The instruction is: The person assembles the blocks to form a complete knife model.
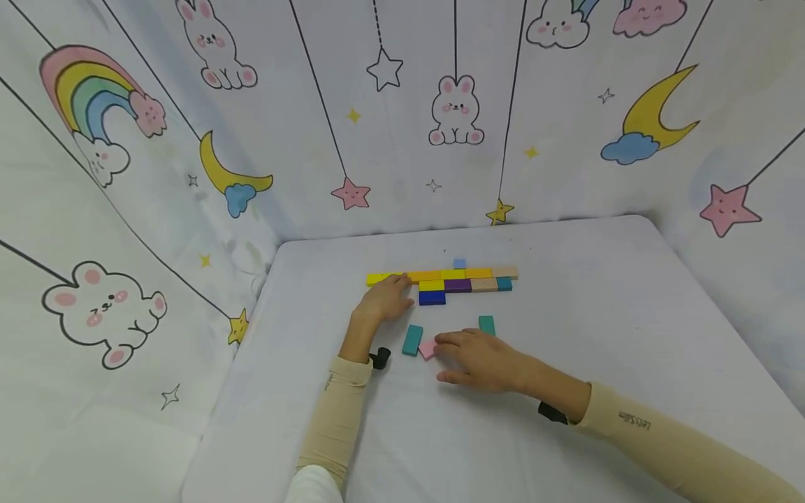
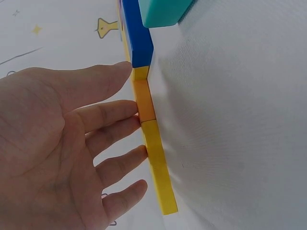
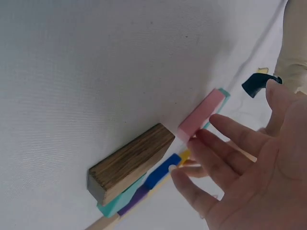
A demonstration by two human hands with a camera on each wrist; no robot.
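My left hand rests with loosely extended fingers at the left part of a row of wooden blocks. In the left wrist view its fingertips are right at the sides of an orange block and a yellow block, its thumb near a dark blue block. My right hand hovers low over the table, fingers spread and slightly bent, fingertips right at a pink block. A brown wood-grain block lies nearby, hidden beneath the right hand in the head view.
Teal blocks lie loose before the rows. The rows include a purple block, a tan block and a small blue-teal block. A light blue block sits behind them. White cloth covers the table, with a patterned curtain behind.
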